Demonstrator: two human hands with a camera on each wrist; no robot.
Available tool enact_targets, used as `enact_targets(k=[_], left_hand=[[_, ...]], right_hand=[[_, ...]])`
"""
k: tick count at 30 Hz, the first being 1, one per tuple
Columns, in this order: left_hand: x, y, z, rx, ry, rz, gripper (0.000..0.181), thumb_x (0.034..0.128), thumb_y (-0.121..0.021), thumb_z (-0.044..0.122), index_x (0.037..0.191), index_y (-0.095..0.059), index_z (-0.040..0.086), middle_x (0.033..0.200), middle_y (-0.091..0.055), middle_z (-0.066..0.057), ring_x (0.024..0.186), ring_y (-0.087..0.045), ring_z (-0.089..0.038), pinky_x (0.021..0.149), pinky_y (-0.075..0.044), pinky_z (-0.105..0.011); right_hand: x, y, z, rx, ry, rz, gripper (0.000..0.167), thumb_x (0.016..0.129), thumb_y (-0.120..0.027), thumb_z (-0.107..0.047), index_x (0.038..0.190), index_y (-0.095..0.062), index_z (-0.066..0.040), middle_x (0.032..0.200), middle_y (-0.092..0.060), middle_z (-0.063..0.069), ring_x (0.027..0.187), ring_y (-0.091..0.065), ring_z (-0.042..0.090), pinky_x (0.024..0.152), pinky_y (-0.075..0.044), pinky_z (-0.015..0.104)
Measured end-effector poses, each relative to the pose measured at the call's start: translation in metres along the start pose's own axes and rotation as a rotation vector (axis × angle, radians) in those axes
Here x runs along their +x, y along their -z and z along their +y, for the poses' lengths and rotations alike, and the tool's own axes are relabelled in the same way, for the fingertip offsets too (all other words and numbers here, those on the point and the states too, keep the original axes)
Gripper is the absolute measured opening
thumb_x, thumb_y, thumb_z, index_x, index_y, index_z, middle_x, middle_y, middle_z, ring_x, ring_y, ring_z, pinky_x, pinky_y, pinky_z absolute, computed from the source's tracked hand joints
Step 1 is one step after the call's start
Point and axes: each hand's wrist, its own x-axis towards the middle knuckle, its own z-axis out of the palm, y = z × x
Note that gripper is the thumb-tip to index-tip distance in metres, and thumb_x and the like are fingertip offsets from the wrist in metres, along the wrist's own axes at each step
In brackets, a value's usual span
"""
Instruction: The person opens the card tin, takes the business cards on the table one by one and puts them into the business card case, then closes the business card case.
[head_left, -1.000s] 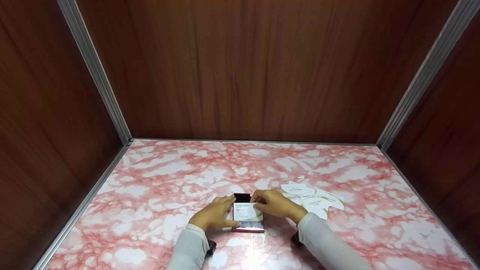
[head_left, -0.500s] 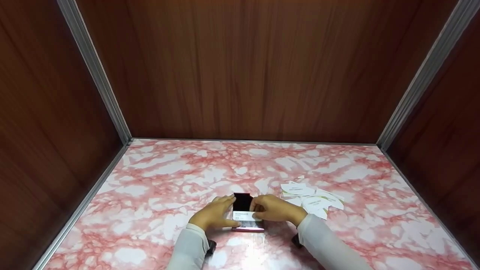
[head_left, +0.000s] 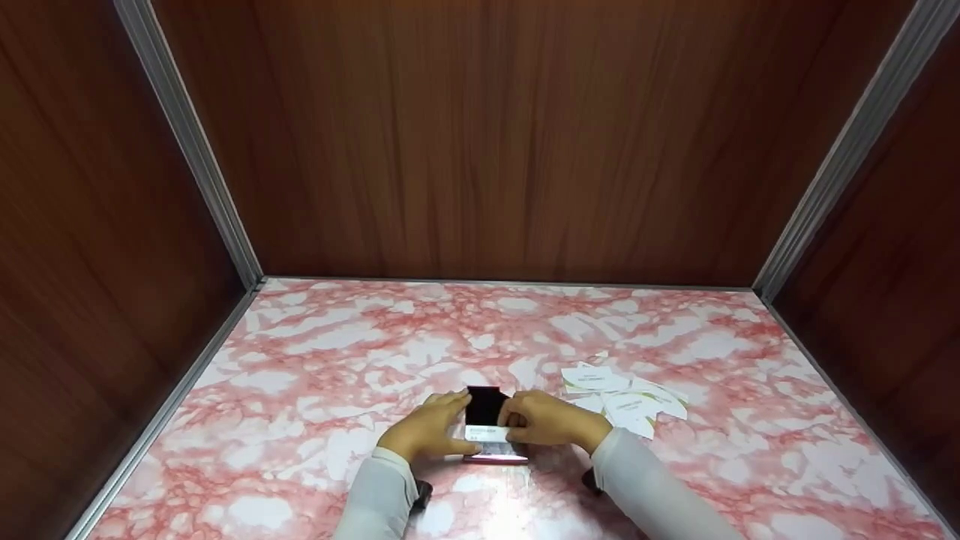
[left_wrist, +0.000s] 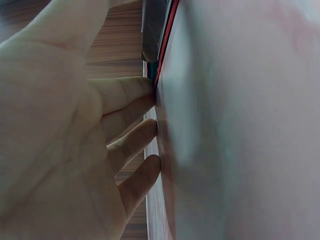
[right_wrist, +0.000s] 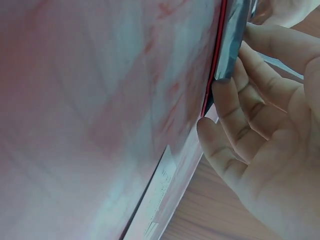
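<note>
A flat case with a black interior and red edge lies on the table at lower centre in the head view. Across its near part is a white printed card, partly under a shiny silver flap. My left hand braces the case's left side, fingertips at the far left, thumb near the flap; in the left wrist view its fingers are fairly straight. My right hand pinches the card's right side with bent fingers; in the right wrist view the fingers lie along the case's edge.
Several white cards lie overlapping on the pink and white marbled table, right of the case. Brown wooden panels with grey metal strips at the corners enclose the back and sides.
The card has slid toward the near end of the case, uncovering more of the black interior. My right hand has moved slightly nearer with it; my left hand has stayed in place.
</note>
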Motion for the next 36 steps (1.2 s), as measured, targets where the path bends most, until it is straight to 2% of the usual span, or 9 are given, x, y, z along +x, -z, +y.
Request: enact_targets(k=[11, 23, 30, 36], left_hand=[[0.003, 0.0, -0.002, 0.013, -0.011, -0.001, 0.092, 0.0856, -0.075, 0.052, 0.155, -0.037, 0.006, 0.161, -0.032, -0.01, 0.147, -0.027, -0.035, 0.117, -0.028, -0.053], [0.001, -0.001, -0.001, 0.009, -0.005, 0.003, 0.092, 0.0853, -0.076, 0.052, 0.155, -0.038, 0.006, 0.161, -0.032, -0.008, 0.146, -0.028, -0.034, 0.116, -0.029, -0.052], [0.001, 0.0, 0.0, 0.026, -0.021, 0.006, 0.092, 0.0854, -0.075, 0.052, 0.154, -0.037, 0.004, 0.161, -0.033, -0.01, 0.146, -0.029, -0.034, 0.116, -0.029, -0.051], [0.001, -0.001, -0.001, 0.027, -0.018, 0.013, 0.093, 0.0848, -0.075, 0.053, 0.154, -0.038, 0.004, 0.161, -0.033, -0.01, 0.146, -0.029, -0.034, 0.117, -0.028, -0.051]], right_hand=[[0.0, 0.0, 0.002, -0.007, 0.024, 0.009, 0.014, 0.093, -0.072, -0.01, 0.107, -0.071, -0.007, 0.096, -0.063, 0.001, 0.087, -0.06, 0.01, 0.076, -0.054, 0.026], [-0.006, 0.003, 0.005, 0.072, 0.037, -0.009, 0.015, 0.096, -0.068, -0.007, 0.11, -0.07, -0.006, 0.102, -0.064, 0.003, 0.093, -0.063, 0.014, 0.083, -0.054, 0.029], [-0.016, 0.008, 0.011, 0.101, -0.012, 0.022, 0.017, 0.096, -0.068, -0.009, 0.113, -0.069, -0.008, 0.107, -0.066, 0.0, 0.097, -0.062, 0.011, 0.087, -0.054, 0.031], [-0.026, 0.013, 0.022, 0.091, 0.047, 0.074, 0.017, 0.095, -0.067, -0.003, 0.112, -0.07, -0.003, 0.106, -0.068, 0.005, 0.096, -0.064, 0.013, 0.086, -0.055, 0.029]])
